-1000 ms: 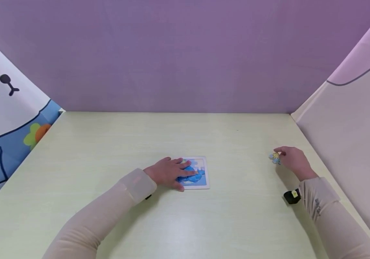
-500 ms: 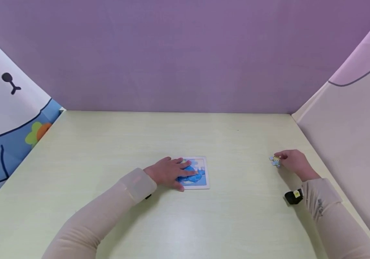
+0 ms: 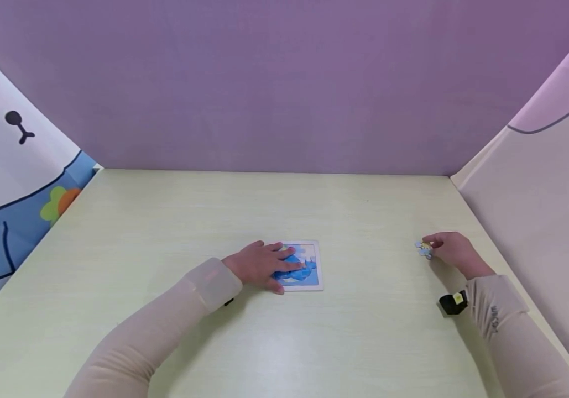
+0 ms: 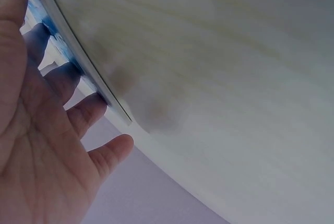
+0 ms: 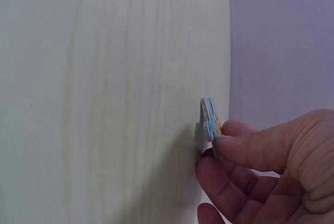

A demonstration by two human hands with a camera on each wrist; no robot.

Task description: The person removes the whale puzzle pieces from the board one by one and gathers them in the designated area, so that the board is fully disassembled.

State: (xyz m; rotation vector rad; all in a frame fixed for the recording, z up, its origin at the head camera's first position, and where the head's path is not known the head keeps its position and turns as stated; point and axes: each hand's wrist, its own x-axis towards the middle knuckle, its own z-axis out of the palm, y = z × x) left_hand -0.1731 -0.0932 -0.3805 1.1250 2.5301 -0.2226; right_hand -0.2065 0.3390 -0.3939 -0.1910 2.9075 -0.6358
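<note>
My left hand (image 3: 259, 265) lies with spread, straight fingers on a square puzzle board (image 3: 309, 282) with a white border and a blue picture. In the left wrist view the fingertips (image 4: 94, 106) touch the edge side of the board (image 4: 78, 51). Over at the right, my right hand (image 3: 453, 251) pinches a small light-blue and yellow jigsaw piece (image 3: 424, 252) between thumb and fingers. The right wrist view shows that jigsaw piece (image 5: 210, 119) edge-on, close to the tabletop. Part of the board's picture is hidden under the left hand.
A pale wooden table (image 3: 189, 210) carries everything. Behind it rises a purple wall panel (image 3: 284, 88); printed panels stand at the left (image 3: 20, 166) and right (image 3: 543, 193). A black wrist camera (image 3: 452, 303) sits by the right cuff.
My right hand has lowered slightly toward the front and a little to the right, with the jigsaw piece still pinched. The left hand stays on the puzzle board.
</note>
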